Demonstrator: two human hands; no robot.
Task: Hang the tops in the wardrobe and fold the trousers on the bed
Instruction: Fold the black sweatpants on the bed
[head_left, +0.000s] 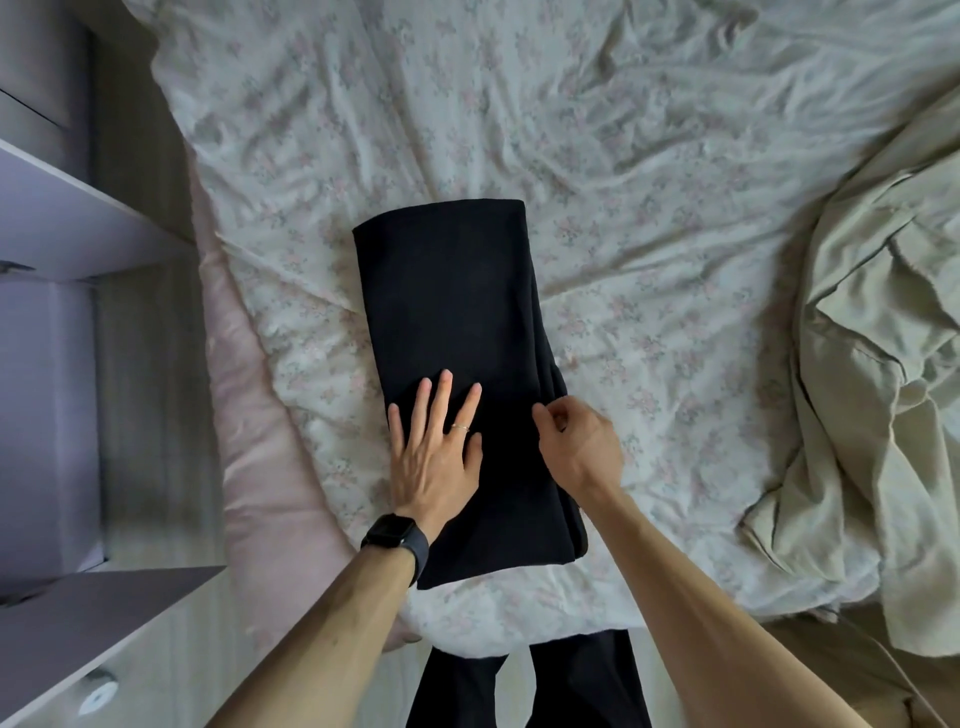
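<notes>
Black trousers (457, 312) lie folded into a long rectangle on the floral bed sheet (649, 182), running from the near edge toward the middle of the bed. My left hand (434, 452), with a ring and a black watch on the wrist, presses flat on the near left part of the trousers, fingers straight and spread. My right hand (579, 441) sits at the trousers' right edge with its fingers curled, pinching the layered fabric there.
A crumpled beige duvet (878, 389) fills the right side of the bed. An open wardrobe with grey shelves (78, 223) stands at the left, across a narrow strip of floor. My own black-trousered legs (524, 686) show at the bottom.
</notes>
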